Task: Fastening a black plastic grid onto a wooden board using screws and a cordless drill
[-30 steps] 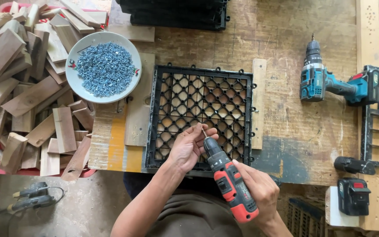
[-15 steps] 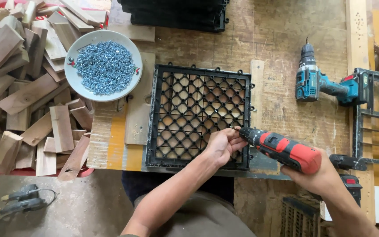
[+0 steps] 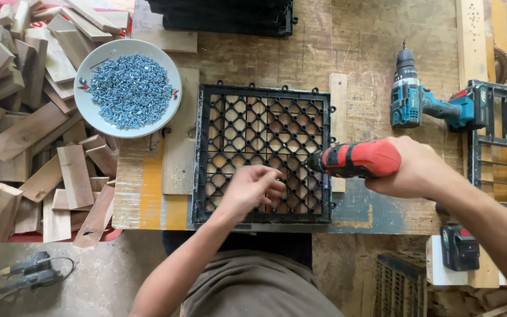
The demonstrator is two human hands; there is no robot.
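A square black plastic grid tile (image 3: 263, 154) lies on the wooden workbench (image 3: 359, 70) over wood slats. My left hand (image 3: 254, 188) rests on the tile's lower middle with fingers curled, pinching something too small to make out. My right hand (image 3: 413, 168) grips a red cordless screwdriver (image 3: 354, 159), held level, its black nose pointing left over the tile's right side. A white bowl of blue-grey screws (image 3: 128, 88) stands to the upper left of the tile.
A heap of short wood pieces (image 3: 24, 117) fills the left. A teal cordless drill (image 3: 426, 100) lies at the right, beside a black metal frame (image 3: 503, 144). More black tiles (image 3: 227, 16) are stacked at the back. A battery charger (image 3: 460, 248) sits lower right.
My right hand swung the red screwdriver from upright near my body to level on the right side of the tile. My left hand slid lower and leftward on the tile.
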